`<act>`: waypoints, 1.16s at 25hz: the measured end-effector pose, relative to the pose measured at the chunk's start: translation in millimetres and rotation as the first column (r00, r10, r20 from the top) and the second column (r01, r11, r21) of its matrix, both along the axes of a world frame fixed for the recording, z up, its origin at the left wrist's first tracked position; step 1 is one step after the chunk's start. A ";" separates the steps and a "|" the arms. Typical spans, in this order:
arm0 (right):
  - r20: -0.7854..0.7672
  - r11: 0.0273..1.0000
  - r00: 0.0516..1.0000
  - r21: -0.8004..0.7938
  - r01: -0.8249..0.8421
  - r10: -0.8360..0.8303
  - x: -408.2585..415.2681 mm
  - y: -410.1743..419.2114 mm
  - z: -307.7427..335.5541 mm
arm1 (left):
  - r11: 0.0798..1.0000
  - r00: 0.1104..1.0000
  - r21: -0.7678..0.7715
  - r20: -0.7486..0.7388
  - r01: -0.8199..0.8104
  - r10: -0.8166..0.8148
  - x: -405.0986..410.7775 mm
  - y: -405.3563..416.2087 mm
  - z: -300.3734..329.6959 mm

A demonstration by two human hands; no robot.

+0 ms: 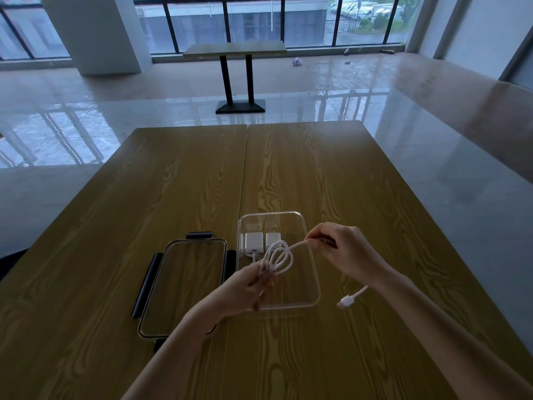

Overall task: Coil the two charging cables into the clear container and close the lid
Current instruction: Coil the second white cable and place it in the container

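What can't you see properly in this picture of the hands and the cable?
- Head view: the second cable; only a short stub shows in the clear container, behind the coil.
- How the left hand pinches the loops: its fingers are curled, facing away.
- The plug: too blurred to tell its type.
- The lid: its near end is hidden by the left forearm.

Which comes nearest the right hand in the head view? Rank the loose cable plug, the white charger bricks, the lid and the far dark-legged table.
1. Loose cable plug, hanging just below the right hand.
2. White charger bricks, left, inside the clear container.
3. Lid, farther left on the wooden table.
4. Dark-legged table, far back by the windows.
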State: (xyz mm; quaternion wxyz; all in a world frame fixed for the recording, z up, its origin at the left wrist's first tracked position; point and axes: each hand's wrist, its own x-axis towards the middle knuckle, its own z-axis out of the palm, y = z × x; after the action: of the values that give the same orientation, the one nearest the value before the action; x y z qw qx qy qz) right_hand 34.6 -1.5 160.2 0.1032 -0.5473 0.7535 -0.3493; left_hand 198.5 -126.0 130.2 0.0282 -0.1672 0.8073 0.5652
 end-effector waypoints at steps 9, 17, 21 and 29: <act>0.075 0.963 0.960 -0.055 -0.265 0.268 0.9 -27.9 6.1 | 0.942 0.947 -0.104 0.077 0.320 -0.313 -14.9 31.4 23.1; 0.218 0.999 0.976 0.035 -0.013 0.005 3.2 -7.6 -44.8 | 0.937 0.968 -0.325 -0.248 -0.128 0.046 -9.5 8.0 20.8; 0.046 0.995 0.998 0.091 -0.042 0.038 16.2 0.8 -44.4 | 0.917 0.945 -0.297 -0.268 -0.267 0.188 -4.9 -3.7 12.1; -0.027 0.994 0.998 0.093 -0.053 0.056 32.0 -8.4 -35.1 | 0.955 0.898 0.143 -0.327 -0.261 0.294 -7.4 -0.8 5.7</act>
State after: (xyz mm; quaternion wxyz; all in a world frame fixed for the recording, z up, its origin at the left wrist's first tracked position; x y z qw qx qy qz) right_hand 66.5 -9.9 125.1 0.1265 -0.5675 0.7550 -0.3030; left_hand 191.1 -126.8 135.9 -0.1865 -0.1774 0.7396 0.6218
